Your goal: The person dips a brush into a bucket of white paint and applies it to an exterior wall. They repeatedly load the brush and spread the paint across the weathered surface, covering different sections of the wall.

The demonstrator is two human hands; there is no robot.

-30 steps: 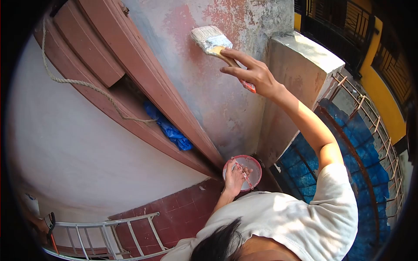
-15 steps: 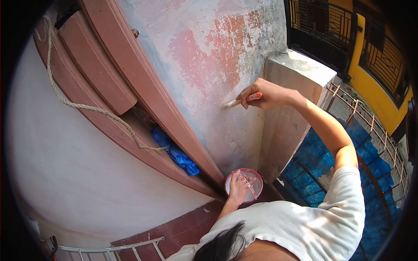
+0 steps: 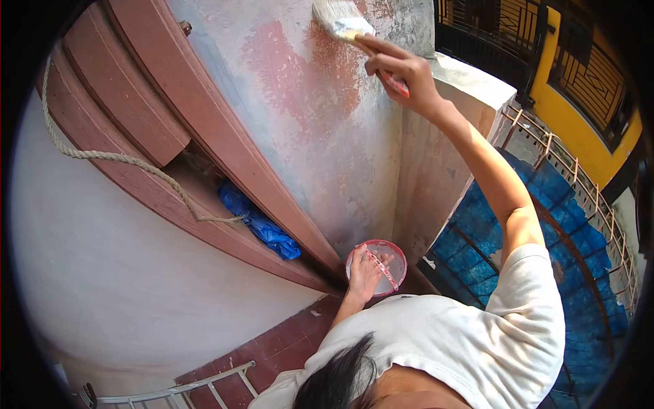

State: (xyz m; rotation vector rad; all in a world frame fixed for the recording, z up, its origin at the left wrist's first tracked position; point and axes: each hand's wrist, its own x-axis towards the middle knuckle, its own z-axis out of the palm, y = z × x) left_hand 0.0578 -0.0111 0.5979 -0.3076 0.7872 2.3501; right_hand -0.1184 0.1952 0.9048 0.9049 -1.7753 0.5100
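My right hand (image 3: 407,76) is closed round the handle of a paintbrush (image 3: 338,22), whose wide white bristles lie against the upper part of the patchy wall (image 3: 293,88). Pink, reddish and bluish-white areas show on that wall. Low in front of my body, my left hand (image 3: 366,273) holds a round bucket (image 3: 405,262) with a pink rim and a red-and-white handle. Pale paint is visible inside the bucket, and part of its left side is hidden by that hand.
Left of the wall are reddish-brown wooden boards (image 3: 204,123) with a hanging rope (image 3: 136,161) and a blue plastic bag (image 3: 262,228). A metal ladder (image 3: 177,390) stands at lower left. A low pillar (image 3: 470,82), blue sheeting (image 3: 470,252) and thin rods are at right.
My right hand has moved up with the paintbrush, from the lower wall to its upper part. My left hand still holds the bucket. The whole view has shifted slightly.
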